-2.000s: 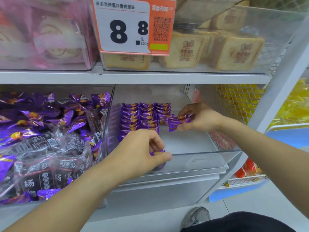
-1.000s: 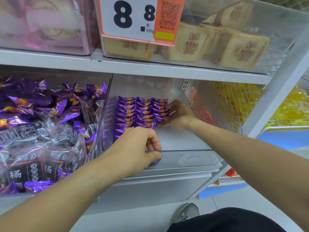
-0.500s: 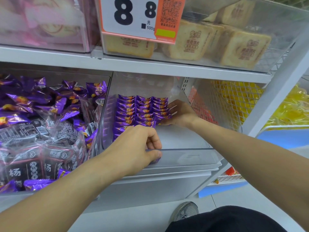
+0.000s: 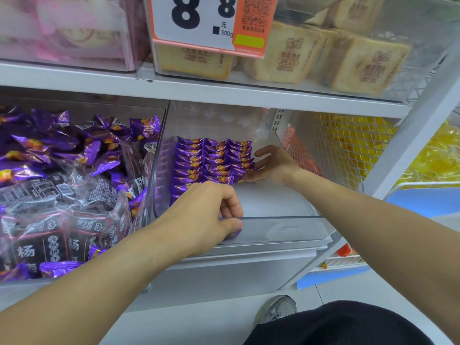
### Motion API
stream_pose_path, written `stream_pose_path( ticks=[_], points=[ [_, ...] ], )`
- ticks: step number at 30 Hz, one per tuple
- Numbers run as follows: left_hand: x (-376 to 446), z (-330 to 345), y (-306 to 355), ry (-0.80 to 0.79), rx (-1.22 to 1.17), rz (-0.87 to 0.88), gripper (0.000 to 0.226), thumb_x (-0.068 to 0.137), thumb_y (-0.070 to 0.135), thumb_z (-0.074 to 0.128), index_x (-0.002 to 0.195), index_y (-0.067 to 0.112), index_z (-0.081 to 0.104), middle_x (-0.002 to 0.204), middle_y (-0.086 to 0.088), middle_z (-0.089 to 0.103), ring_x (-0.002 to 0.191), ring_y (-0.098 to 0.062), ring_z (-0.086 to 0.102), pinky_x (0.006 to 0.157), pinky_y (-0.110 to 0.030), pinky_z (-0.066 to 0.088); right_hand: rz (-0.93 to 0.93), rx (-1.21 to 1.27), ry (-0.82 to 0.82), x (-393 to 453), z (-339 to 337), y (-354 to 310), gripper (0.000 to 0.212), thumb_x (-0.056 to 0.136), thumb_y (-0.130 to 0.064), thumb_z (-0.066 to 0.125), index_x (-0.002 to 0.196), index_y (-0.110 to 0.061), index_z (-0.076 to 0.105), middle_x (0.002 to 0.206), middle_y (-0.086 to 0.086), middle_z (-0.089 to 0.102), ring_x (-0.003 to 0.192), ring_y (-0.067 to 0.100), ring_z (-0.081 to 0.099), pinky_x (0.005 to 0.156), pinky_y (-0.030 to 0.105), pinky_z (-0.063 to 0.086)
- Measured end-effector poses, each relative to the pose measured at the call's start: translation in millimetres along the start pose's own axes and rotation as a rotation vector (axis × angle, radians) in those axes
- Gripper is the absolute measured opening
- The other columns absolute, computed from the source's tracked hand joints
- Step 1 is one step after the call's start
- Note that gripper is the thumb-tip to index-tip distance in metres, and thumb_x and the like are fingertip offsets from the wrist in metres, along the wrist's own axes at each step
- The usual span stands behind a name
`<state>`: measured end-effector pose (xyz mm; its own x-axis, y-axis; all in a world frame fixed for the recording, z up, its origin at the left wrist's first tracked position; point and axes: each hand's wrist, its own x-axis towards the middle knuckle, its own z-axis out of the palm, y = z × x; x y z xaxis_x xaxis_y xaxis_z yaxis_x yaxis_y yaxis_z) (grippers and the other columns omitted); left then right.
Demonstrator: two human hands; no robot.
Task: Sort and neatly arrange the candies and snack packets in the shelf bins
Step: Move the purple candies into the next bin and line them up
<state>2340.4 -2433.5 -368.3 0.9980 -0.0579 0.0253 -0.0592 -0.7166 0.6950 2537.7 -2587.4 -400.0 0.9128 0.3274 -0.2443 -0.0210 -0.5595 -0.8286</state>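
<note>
We see R hand [image 4: 272, 168] fingers straight, pressing candy rows [image 4: 214, 160] in clear bin [image 4: 281, 230]; L hand [image 4: 206, 215] pinches purple candies [image 4: 232, 235] at bin front.

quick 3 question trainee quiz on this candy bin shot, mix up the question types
1. True or false: the purple candies in the clear bin lie in tidy rows.
2. The right hand touches the rows on which side? A. right edge B. left edge C. behind them
3. Fill in: the left hand rests at the bin's front ____, fingers curled round a purple candy.

Key: 1 true; 2 A; 3 rim
</note>
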Motion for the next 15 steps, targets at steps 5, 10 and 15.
stream_pose_path(
  ticks=[5, 10, 15],
  points=[
    [0.0, -0.9, 0.7, -0.008, 0.004, 0.0, 0.012, 0.08, 0.023, 0.079, 0.08, 0.025, 0.067, 0.067, 0.012, 0.069, 0.059, 0.003, 0.057, 0.058, -0.01, 0.044, 0.011, 0.003, 0.0, -2.6, -0.3, -2.3, 0.075, 0.063, -0.002, 0.091, 0.124, -0.005, 0.048, 0.086, 0.007, 0.068, 0.073, 0.018, 0.069, 0.059, 0.027, 0.059],
    [-0.6, -0.8, 0.4, -0.01, 0.003, 0.001, 0.012, 0.08, 0.023, 0.079, 0.081, 0.025, 0.068, 0.067, 0.012, 0.07, 0.059, 0.004, 0.057, 0.058, -0.01, 0.043, 0.013, 0.015, -0.004, -2.8, -7.1, -1.9, 0.075, 0.061, -0.001, 0.091, 0.124, -0.004, 0.05, 0.09, 0.01, 0.067, 0.075, 0.02, 0.07, 0.061, 0.029, 0.061],
    [-4.1, -3.8, 6.8, 0.051, 0.02, 0.034, 0.006, 0.083, 0.029, 0.073, 0.082, 0.026, 0.068, 0.071, 0.014, 0.069, 0.064, 0.004, 0.058, 0.063, -0.015, 0.046, -0.076, -0.136, 0.129, -9.8, -20.1, -11.2, 0.045, 0.068, -0.018, 0.09, 0.105, -0.01, 0.065, 0.095, 0.006, 0.069, 0.081, 0.021, 0.071, 0.072, 0.037, 0.063]
  ],
)
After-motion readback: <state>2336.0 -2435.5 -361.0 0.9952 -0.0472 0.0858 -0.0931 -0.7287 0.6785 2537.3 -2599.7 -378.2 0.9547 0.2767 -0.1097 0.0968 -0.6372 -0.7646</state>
